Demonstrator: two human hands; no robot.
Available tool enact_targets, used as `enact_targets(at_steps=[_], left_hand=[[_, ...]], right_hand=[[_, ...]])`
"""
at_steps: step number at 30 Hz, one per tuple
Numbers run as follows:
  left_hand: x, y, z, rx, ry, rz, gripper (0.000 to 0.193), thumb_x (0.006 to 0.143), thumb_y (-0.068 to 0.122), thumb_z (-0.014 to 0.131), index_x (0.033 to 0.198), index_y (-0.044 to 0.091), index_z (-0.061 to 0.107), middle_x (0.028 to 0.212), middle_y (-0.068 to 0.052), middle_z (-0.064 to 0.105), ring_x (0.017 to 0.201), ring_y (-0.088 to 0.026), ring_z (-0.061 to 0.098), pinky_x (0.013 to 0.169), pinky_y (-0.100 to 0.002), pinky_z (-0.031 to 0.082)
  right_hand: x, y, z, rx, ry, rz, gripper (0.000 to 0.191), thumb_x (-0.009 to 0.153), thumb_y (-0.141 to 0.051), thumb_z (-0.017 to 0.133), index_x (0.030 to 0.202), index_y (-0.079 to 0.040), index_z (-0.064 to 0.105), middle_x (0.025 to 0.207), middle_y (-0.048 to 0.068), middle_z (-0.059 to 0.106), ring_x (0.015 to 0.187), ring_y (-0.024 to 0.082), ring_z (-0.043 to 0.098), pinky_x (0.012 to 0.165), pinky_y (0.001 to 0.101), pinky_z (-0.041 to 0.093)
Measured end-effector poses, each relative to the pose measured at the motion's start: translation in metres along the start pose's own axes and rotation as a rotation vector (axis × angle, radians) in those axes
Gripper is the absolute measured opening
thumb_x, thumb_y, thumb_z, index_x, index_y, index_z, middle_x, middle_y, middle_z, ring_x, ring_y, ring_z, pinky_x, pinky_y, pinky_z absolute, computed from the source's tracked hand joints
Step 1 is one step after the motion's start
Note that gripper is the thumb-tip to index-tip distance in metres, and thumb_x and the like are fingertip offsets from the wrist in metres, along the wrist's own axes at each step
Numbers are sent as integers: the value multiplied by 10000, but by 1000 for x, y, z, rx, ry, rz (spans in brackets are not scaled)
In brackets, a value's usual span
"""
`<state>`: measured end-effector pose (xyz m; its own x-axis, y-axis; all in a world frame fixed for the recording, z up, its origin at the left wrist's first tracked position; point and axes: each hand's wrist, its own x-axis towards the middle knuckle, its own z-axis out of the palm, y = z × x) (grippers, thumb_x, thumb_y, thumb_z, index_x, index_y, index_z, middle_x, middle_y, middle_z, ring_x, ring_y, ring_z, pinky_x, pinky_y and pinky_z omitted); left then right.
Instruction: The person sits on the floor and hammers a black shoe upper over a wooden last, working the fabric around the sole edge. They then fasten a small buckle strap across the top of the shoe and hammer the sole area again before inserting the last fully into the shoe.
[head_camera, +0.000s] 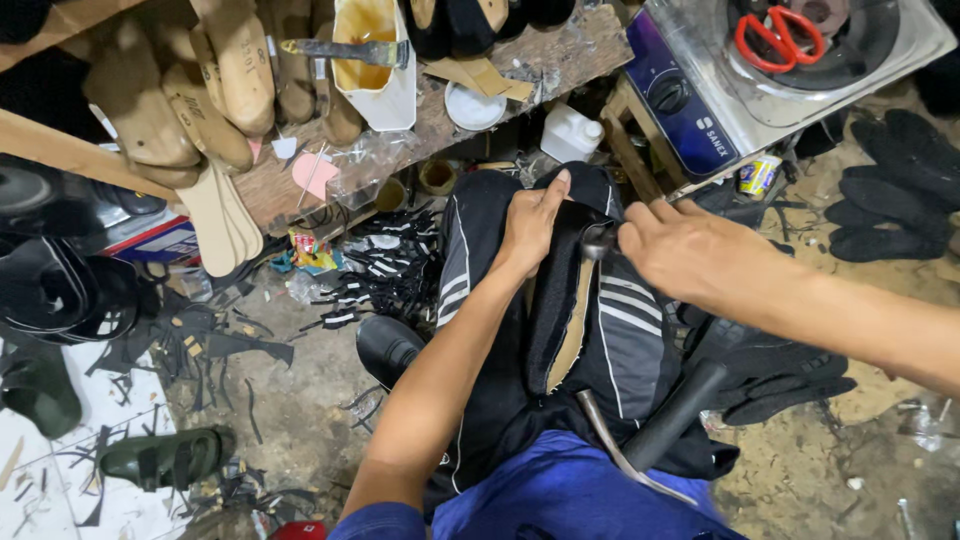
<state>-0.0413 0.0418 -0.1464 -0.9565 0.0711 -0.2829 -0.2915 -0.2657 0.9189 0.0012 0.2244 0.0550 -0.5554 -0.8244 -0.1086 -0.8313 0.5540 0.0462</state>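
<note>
Head view: a person sits over a black shoe upper (560, 300) stretched on a last across the lap, both bare hands on its far end.
Right grip: the right hand (690, 250) is closed on a small dark metal tool (598, 240), seemingly pincers; only the tool's head shows, so whether it bites the material cannot be told.
Left grip: the left hand (530, 225) lies flat, fingers extended, pressing the upper's fabric down beside the tool; it holds nothing closed.
Work piece: the upper rests on the lap, its tan insole edge (572, 330) showing along the middle, between the two forearms.
Step in hand: judged from the pose, the upper is being pulled over the last at the toe.
Next move calls for: a firm pull with the tool while the flat hand keeps the fabric from slipping.
Near at hand: a hammer (650, 430) lies on the lap, handle up.
Around: a wooden bench (420, 120) with wooden lasts (200, 90), a glue pot (375, 60), and a stove (760, 70) bearing red scissors (780, 35).
Floor: black scraps (380, 270) and a green sandal (165, 458).
</note>
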Motion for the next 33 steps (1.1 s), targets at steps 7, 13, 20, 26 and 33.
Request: enact_targets(at_steps=[7,13,20,26,33], left_hand=[[-6,8,5,121,44,36,558,1007,443,621,685,-9,684,552,53,474,502,-60,376,458,-286,302],[-13,6,12,316,64,65,591,998,468,590,658,-11,658,511,8,491,502,-75,432,482,-320,384],[-8,4,5,425,135,139,646,1013,507,544,683,-40,637,503,-73,483,493,-132,459,511,-373,411],[-7,7,2,391,113,141,629,996,511,550,738,-46,682,520,-87,527,525,-135,519,535,-377,448],[-7,7,5,378,95,112,623,993,512,554,752,-44,700,523,-70,535,526,-130,519,543,-361,451]], right_hand=[[1,-16,-19,-362,-148,-20,144,781,-163,600,896,-80,573,831,70,593,735,201,654,579,299,554],[-7,-30,-4,-246,-324,123,97,822,-104,591,876,-26,572,793,127,644,705,235,701,552,316,573],[18,-12,6,-90,-443,125,188,823,-36,594,992,47,595,907,204,683,825,320,746,658,373,614],[10,-1,-11,-138,-345,13,206,763,-33,616,951,43,579,933,184,655,839,312,735,665,375,612],[7,-7,-18,-129,-265,28,221,778,-84,623,978,-5,571,944,169,640,793,292,716,599,371,598]])
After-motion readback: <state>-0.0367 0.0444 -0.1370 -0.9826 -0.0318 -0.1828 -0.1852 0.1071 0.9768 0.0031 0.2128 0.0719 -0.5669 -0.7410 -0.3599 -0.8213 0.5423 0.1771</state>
